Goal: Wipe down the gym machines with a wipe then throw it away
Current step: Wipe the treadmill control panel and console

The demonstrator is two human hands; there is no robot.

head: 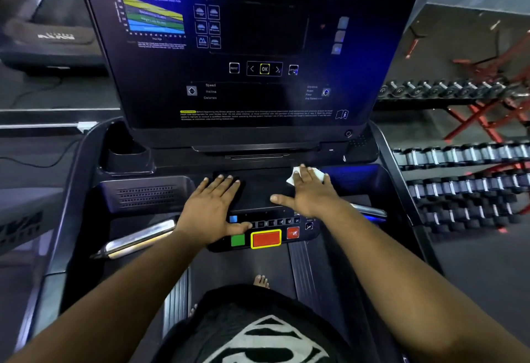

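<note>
A black shirt (pixel 266 331) with a white emblem fills the bottom edge of the view, and bare toes (pixel 261 281) show just beyond it on the treadmill belt (pixel 223 265). Both forearms reach forward over the treadmill console (pixel 255 190). The left hand (pixel 212 207) lies palm down on the left part of the console's dark flat panel, fingers (pixel 226 183) straight and spread, holding nothing; its thumb rests by the row of small buttons above the green button (pixel 237 239). The right hand (pixel 308 193) lies flat toward the panel's far right corner, its straight fingers pressing the white wipe (pixel 292 177) against the panel; the wipe sticks out on either side of the fingertips. A yellow-framed red button (pixel 266 238) sits at the console's near edge, between the two wrists. The upright display (pixel 252 47) rises behind the panel. Metal handrails (pixel 137 240) flank the console. Racks of dumbbells (pixel 464 184) stand on the right.
</note>
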